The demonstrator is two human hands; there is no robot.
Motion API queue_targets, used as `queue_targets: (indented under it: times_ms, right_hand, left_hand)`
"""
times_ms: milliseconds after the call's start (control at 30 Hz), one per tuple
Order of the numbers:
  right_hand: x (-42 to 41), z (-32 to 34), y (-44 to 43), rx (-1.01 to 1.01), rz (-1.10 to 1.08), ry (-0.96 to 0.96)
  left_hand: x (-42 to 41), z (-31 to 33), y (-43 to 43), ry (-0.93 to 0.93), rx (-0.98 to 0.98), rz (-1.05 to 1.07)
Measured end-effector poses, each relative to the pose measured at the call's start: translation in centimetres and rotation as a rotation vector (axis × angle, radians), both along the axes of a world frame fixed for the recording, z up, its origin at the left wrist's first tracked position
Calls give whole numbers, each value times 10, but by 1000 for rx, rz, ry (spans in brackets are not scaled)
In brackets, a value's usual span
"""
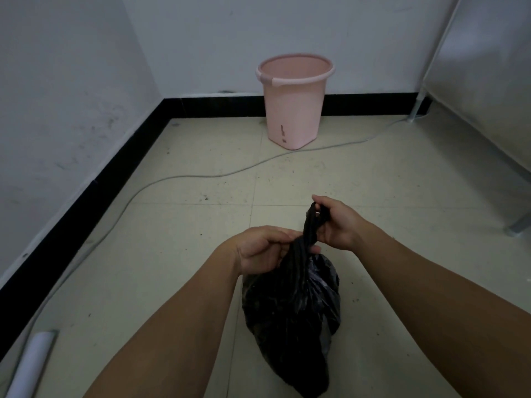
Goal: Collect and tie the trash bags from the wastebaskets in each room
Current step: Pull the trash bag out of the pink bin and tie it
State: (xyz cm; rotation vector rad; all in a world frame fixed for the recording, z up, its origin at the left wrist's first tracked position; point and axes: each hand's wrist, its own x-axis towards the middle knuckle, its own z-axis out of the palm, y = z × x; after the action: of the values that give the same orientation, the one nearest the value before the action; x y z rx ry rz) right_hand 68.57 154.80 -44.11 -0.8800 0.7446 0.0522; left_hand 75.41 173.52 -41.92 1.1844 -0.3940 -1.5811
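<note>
A white roll lay at the lower left, and a grey cable ran across the tiled floor. The left grip was curled round the gathered neck of the black trash bag, which sat bunched between the forearms, low at the floor. Beyond it, well apart, the pink wastebasket stood upright by the far wall's black skirting. The right grip pinched the bag's twisted top end, just above the left. A grey panel stood at far right.
</note>
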Motion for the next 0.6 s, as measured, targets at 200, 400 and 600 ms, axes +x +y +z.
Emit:
queue_targets:
  times_ms: [200,400,600]
  right_hand:
    - [0,-4,-2,-77,39,29]
    - [3,-1,0,-115,49,41]
    - [0,-2,4,-127,147,55]
  left_hand:
    - [-1,-2,-5,-60,-8,50]
    - [-2,-9,-8,-309,194,180]
    - [14,-27,3,-942,472,338]
